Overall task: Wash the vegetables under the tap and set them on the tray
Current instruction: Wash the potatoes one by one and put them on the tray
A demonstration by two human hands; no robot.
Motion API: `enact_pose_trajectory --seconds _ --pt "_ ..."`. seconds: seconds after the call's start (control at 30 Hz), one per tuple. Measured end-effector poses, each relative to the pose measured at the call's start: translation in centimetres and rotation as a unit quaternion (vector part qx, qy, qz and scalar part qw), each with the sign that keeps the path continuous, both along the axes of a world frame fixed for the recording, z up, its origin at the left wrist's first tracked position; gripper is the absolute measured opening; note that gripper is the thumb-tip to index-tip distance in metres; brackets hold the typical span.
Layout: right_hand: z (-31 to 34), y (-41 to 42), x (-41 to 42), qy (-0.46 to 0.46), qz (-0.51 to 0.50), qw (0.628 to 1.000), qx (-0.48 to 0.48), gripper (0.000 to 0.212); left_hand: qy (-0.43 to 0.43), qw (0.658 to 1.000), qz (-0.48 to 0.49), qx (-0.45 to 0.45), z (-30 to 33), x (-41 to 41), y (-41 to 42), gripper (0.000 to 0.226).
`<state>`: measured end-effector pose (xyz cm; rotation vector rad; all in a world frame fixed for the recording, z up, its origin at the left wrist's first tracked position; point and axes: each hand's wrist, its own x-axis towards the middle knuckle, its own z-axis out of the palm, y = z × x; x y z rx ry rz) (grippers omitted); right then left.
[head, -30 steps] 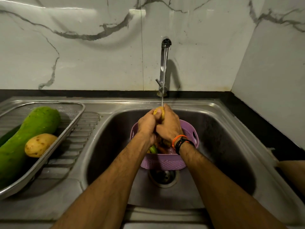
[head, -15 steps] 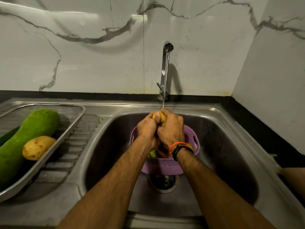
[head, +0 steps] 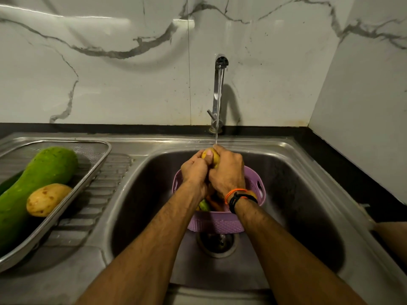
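While a thin stream of water (head: 217, 119) falls from the chrome tap (head: 218, 93) at the back edge of the steel sink (head: 308, 194), both hands hold a yellow potato (head: 214, 159) right under it, above a lilac plastic basket (head: 220, 223) with a woven-look wall and slotted handles. The left hand (head: 195, 172) curls round the potato's left side, thumb laid across its smooth, wet, rounded top; the right hand (head: 228, 170) wraps the right side, fingers closed over it. Only the potato's upper end shows, so its long axis cannot be told. Green and orange vegetables (head: 206, 204) lie in the basket, which sits over the round drain (head: 218, 243). On the ribbed drainboard at the sink's left edge, a mesh steel tray (head: 97, 164) carries a long, matte green bottle gourd (head: 37, 179), lying diagonally with its blunt end toward the back, and touching it an oval, spotted washed potato (head: 47, 199).
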<state>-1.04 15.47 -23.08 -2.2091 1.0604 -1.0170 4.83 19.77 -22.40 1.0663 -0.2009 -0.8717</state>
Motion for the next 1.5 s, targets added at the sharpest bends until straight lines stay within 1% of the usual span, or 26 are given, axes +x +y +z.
enact_pose_trajectory --seconds 0.1,0.17,0.3,0.33,0.37,0.43,0.47,0.5,0.57,0.6,0.67,0.77,0.83,0.9,0.97,1.07,1.1,1.17,1.23,1.3,1.37,1.43,1.5 --pt "0.1 -0.2 0.3 0.027 0.033 0.999 0.034 0.047 -0.014 1.0 -0.011 0.008 -0.1 0.2 0.1 0.026" --pt "-0.1 -0.5 0.1 0.034 0.049 0.997 0.042 0.046 -0.009 1.0 -0.006 0.017 -0.2 0.3 0.0 0.023" --pt "-0.4 -0.4 0.0 0.013 0.01 1.0 -0.001 0.037 0.017 1.0 0.01 0.013 0.0 0.2 0.1 0.021" --pt "-0.3 -0.3 0.1 0.007 0.005 1.0 -0.004 0.038 0.015 1.0 0.004 0.009 0.1 0.3 0.1 0.019" --pt "-0.2 -0.3 0.3 0.007 0.01 1.0 0.001 0.045 0.011 1.0 -0.005 0.007 0.2 0.4 0.2 0.02" --pt "0.0 -0.3 0.3 0.025 0.032 0.999 0.029 0.065 0.012 1.0 -0.025 0.001 0.2 0.4 0.3 0.023" --pt "0.0 -0.3 0.2 0.033 0.037 0.998 0.039 0.068 0.017 1.0 -0.026 0.001 0.2 0.3 0.4 0.022" --pt "-0.1 -0.3 0.0 0.033 0.036 0.998 0.035 0.064 0.024 0.999 -0.02 0.004 0.2 0.3 0.3 0.02" --pt "-0.2 -0.1 -0.3 0.021 0.019 1.0 0.011 0.045 0.039 0.999 -0.001 0.014 0.2 0.1 0.2 0.017" --pt "-0.3 0.0 -0.3 0.016 0.006 1.0 0.001 0.04 0.039 0.999 0.006 0.019 0.2 0.0 0.1 0.016" --pt "-0.2 0.0 -0.2 0.012 -0.005 1.0 0.006 0.038 0.021 1.0 0.001 0.018 0.2 0.0 -0.1 0.016" --pt "-0.1 -0.3 0.1 0.03 0.026 0.998 0.039 0.037 -0.005 1.0 -0.015 0.018 -0.1 0.2 -0.1 0.024" --pt "-0.2 -0.4 0.0 0.035 0.033 0.998 0.044 0.035 -0.015 0.999 -0.013 0.028 -0.3 0.4 0.0 0.022" --pt "-0.1 -0.3 -0.2 0.009 0.019 0.999 0.049 0.033 -0.026 0.999 -0.015 0.036 -0.3 0.5 -0.1 0.021" --pt "0.0 -0.2 -0.4 -0.024 0.009 0.998 0.056 0.032 -0.008 0.998 -0.025 0.049 -0.2 0.6 -0.2 0.02" --pt "0.4 -0.1 -0.6 -0.058 0.002 0.995 0.076 0.037 0.064 0.994 -0.084 0.032 -0.1 0.9 0.1 0.033" --pt "0.4 -0.2 -0.7 -0.058 0.001 0.995 0.083 0.039 0.073 0.992 -0.097 0.024 0.0 0.8 0.2 0.032" --pt "0.3 -0.2 -0.6 -0.027 0.005 0.996 0.081 0.042 0.063 0.993 -0.093 0.023 0.1 0.6 0.1 0.024" --pt "0.2 -0.1 -0.3 0.03 0.026 0.997 0.073 0.053 0.032 0.997 -0.057 0.029 -0.2 0.5 -0.2 0.019" --pt "0.1 -0.1 0.1 0.068 0.046 0.993 0.086 0.068 0.008 0.998 -0.045 0.032 -0.4 0.6 -0.2 0.022" --pt "0.4 -0.2 0.1 0.075 0.061 0.991 0.097 0.076 -0.003 0.998 -0.061 0.026 -0.5 0.7 0.0 0.026" --pt "0.5 -0.4 -0.2 0.072 0.07 0.99 0.097 0.076 -0.001 0.998 -0.062 0.019 -0.4 0.6 0.2 0.025" --pt "0.5 -0.3 -0.6 0.055 0.065 0.993 0.076 0.068 0.017 0.999 -0.034 0.015 -0.1 0.3 0.2 0.021"
